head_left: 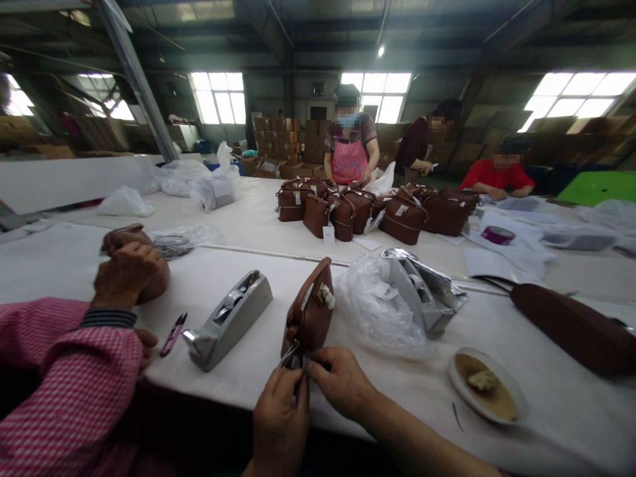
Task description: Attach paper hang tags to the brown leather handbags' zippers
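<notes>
A small brown handbag [311, 311] stands on the table in front of me, its near end towards me. At that end, my left hand [281, 417] is closed with thumb and fingers in a pinch. My right hand [345, 384] pinches at the same spot, its fingertips almost touching those of the left. Between them is a small dark part of the bag, mostly hidden, with thin white string [289, 354] beside it. White wrapping [326, 297] covers part of the fitting on the bag's side.
Left of the bag lie a grey tape dispenser [231, 321] and thread snips [173, 335]; a co-worker's hand [126, 271] holds another brown bag. To the right are crumpled clear plastic [380, 308], a second dispenser [422, 295] and a round dish [484, 385]. Several brown handbags [402, 218] stand farther back.
</notes>
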Motion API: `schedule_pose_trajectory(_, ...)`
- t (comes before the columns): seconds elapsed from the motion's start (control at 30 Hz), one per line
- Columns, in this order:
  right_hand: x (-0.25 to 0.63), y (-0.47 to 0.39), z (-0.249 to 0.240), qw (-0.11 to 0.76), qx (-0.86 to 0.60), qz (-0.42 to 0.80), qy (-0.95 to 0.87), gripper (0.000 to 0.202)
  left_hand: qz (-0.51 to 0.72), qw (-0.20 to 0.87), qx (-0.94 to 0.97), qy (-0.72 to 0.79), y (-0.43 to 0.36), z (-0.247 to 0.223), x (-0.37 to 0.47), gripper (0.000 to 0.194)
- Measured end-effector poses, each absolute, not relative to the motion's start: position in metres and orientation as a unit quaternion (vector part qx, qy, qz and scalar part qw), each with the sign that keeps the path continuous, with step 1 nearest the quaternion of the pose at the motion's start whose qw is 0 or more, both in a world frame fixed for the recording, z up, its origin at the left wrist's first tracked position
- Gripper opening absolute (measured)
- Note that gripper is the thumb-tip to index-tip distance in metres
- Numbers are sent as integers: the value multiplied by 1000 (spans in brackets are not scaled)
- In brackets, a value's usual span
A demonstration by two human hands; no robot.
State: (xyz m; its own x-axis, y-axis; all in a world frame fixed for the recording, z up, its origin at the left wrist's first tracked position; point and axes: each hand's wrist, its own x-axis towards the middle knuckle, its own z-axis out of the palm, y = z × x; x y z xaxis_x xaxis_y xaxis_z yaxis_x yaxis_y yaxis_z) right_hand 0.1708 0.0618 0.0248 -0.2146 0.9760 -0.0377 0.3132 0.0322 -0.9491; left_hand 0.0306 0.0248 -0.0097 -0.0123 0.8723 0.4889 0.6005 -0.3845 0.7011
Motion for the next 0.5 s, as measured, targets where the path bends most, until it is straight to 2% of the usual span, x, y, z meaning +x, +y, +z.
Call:
schedule_pose_trajectory(0.17, 168, 67, 24, 339, -559, 493, -574, 26, 437, 41, 740, 510, 26, -12, 29, 14)
schedule_pose_trajectory(0.27, 167, 70, 22, 332, -570, 500, -562, 24, 433, 36, 747, 503, 24, -10, 29, 17)
schedule_pose_trajectory(0.4, 168, 70, 24, 323, -551, 529, -558, 23, 455, 200, 682, 537, 22, -4, 26, 16)
schedule_pose_trajectory(0.5, 168, 69, 27, 313, -554, 541, -550, 23, 455, 345, 550, 610, 26, -3, 23, 26)
